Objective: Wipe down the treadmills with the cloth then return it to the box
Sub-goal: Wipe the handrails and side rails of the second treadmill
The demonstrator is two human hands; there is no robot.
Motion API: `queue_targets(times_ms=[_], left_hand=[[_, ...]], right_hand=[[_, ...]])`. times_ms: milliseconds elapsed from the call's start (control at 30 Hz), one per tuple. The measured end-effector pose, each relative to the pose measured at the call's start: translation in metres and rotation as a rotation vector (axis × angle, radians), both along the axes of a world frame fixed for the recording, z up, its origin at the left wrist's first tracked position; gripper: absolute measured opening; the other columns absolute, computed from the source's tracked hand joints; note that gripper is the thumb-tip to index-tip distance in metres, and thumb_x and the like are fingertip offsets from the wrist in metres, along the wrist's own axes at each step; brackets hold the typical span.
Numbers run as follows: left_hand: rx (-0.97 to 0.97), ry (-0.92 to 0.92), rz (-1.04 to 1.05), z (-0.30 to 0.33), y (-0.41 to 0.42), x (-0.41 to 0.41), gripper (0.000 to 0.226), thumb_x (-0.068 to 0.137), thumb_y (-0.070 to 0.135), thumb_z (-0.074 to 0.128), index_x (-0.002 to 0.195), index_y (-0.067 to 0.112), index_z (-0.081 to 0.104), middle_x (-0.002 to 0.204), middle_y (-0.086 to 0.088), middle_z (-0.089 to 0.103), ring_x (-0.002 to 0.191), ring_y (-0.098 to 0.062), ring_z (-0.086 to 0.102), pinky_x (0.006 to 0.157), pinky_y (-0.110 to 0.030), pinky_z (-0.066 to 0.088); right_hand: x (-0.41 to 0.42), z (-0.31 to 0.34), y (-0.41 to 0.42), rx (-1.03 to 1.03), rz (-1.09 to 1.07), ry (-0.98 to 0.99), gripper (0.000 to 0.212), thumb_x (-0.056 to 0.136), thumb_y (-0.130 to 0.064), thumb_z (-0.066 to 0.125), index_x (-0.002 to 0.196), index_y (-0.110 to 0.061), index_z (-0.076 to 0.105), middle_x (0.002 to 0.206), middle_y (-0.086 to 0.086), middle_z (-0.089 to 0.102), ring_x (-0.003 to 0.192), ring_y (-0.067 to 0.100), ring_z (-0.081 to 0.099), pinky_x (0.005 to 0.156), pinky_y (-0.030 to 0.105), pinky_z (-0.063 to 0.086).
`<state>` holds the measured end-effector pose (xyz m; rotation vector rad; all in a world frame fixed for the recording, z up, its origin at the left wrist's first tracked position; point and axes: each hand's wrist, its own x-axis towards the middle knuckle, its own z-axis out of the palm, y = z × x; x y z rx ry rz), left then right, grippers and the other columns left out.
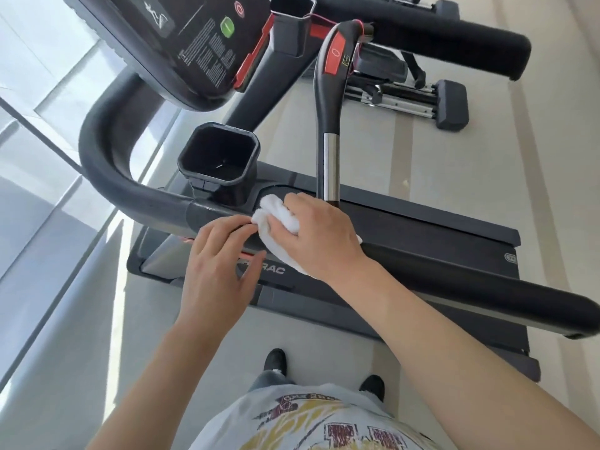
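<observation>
Pressing the white cloth (276,219) against the treadmill (422,228) side handrail (470,280), the right hand (319,237) has its fingers curled around the bunched fabric (just beside the black cup holder (219,164)). The left hand (217,264) sits alongside, fingers loosely spread, fingertips (248,224) touching the cloth's edge and the rail.

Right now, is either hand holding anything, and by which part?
The right hand grips the bunched middle of a white cloth, pressing it on the treadmill handrail. The left hand touches its edge.
</observation>
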<state>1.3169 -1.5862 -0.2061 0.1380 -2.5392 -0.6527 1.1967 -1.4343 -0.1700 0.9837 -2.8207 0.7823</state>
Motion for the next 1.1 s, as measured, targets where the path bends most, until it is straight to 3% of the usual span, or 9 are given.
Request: queue_targets(times_ms=[100, 200, 333, 467, 567, 667, 833, 1000, 1100], left_hand=[[0.008, 0.003, 0.056, -0.002, 0.007, -0.003, 0.035, 0.092, 0.02, 0.08, 0.123, 0.007, 0.072, 0.131, -0.009, 0.065, 0.123, -0.032, 0.056, 0.108, -0.038, 0.045], [0.05, 0.023, 0.115, -0.003, 0.014, -0.004, 0.032, 0.09, 0.02, 0.081, 0.118, 0.006, 0.073, 0.128, -0.01, 0.065, 0.12, -0.033, 0.056, 0.11, -0.026, 0.038], [0.093, 0.007, 0.153, -0.003, 0.021, -0.004, 0.03, 0.089, 0.016, 0.082, 0.116, 0.007, 0.072, 0.129, -0.009, 0.063, 0.119, -0.034, 0.056, 0.109, -0.016, 0.03], [0.114, -0.013, 0.203, 0.001, 0.031, -0.003, 0.031, 0.087, 0.009, 0.084, 0.115, 0.007, 0.071, 0.13, -0.008, 0.063, 0.121, -0.034, 0.056, 0.109, -0.013, 0.028], [0.104, -0.019, 0.233, 0.005, 0.037, -0.003, 0.032, 0.086, 0.008, 0.084, 0.115, 0.006, 0.072, 0.129, -0.009, 0.064, 0.122, -0.033, 0.057, 0.108, -0.01, 0.029], [0.094, -0.031, 0.255, 0.007, 0.04, -0.003, 0.031, 0.086, 0.01, 0.084, 0.114, 0.008, 0.071, 0.129, -0.006, 0.064, 0.121, -0.031, 0.058, 0.107, -0.015, 0.033], [0.089, -0.014, 0.247, 0.008, 0.04, -0.003, 0.032, 0.083, 0.008, 0.086, 0.111, 0.01, 0.071, 0.126, -0.006, 0.065, 0.119, -0.031, 0.062, 0.103, -0.049, 0.05], [0.092, -0.021, 0.235, 0.003, 0.036, -0.001, 0.037, 0.085, 0.012, 0.087, 0.119, 0.01, 0.072, 0.131, -0.005, 0.064, 0.122, -0.032, 0.061, 0.103, -0.047, 0.049], [0.081, -0.032, 0.147, 0.012, 0.029, 0.002, 0.037, 0.088, 0.013, 0.085, 0.122, 0.009, 0.072, 0.133, -0.004, 0.064, 0.125, -0.028, 0.06, 0.109, -0.038, 0.047]], right_hand=[[0.0, 0.003, 0.035, 0.034, -0.019, -0.044, 0.04, 0.1, -0.041, 0.06, 0.074, -0.025, 0.035, 0.065, -0.011, 0.035, 0.064, 0.016, 0.039, 0.052, 0.029, 0.024], [0.0, 0.008, 0.094, 0.06, -0.075, -0.048, 0.051, 0.1, -0.044, 0.062, 0.069, -0.033, 0.022, 0.064, -0.009, 0.036, 0.063, 0.014, 0.039, 0.052, 0.028, 0.028], [-0.002, 0.013, 0.16, 0.081, -0.114, -0.113, 0.042, 0.096, -0.053, 0.048, 0.07, -0.03, 0.023, 0.066, -0.006, 0.039, 0.064, 0.015, 0.044, 0.054, 0.032, 0.031], [-0.005, 0.012, 0.148, 0.094, -0.101, -0.072, 0.039, 0.097, -0.045, 0.047, 0.07, -0.029, 0.025, 0.065, -0.006, 0.038, 0.06, 0.015, 0.041, 0.053, 0.031, 0.029], [-0.01, 0.005, 0.099, 0.084, 0.042, 0.018, 0.031, 0.101, -0.045, 0.045, 0.081, -0.023, 0.038, 0.075, -0.008, 0.046, 0.065, 0.023, 0.05, 0.058, 0.033, 0.033], [-0.004, -0.003, 0.037, 0.068, 0.144, 0.138, 0.033, 0.103, -0.046, 0.048, 0.094, -0.015, 0.056, 0.084, 0.003, 0.061, 0.071, 0.029, 0.061, 0.058, 0.036, 0.04], [-0.005, 0.0, 0.023, -0.038, 0.216, 0.056, 0.042, 0.102, -0.052, 0.046, 0.102, -0.012, 0.061, 0.091, 0.006, 0.064, 0.078, 0.029, 0.061, 0.062, 0.036, 0.039], [-0.006, -0.003, 0.084, -0.019, 0.246, 0.035, 0.033, 0.098, -0.048, 0.053, 0.109, -0.018, 0.063, 0.094, -0.003, 0.06, 0.085, 0.024, 0.059, 0.066, 0.037, 0.046], [-0.006, -0.006, 0.118, 0.005, 0.178, 0.032, 0.029, 0.098, -0.05, 0.054, 0.106, -0.023, 0.061, 0.091, -0.009, 0.057, 0.082, 0.02, 0.057, 0.064, 0.033, 0.04]])
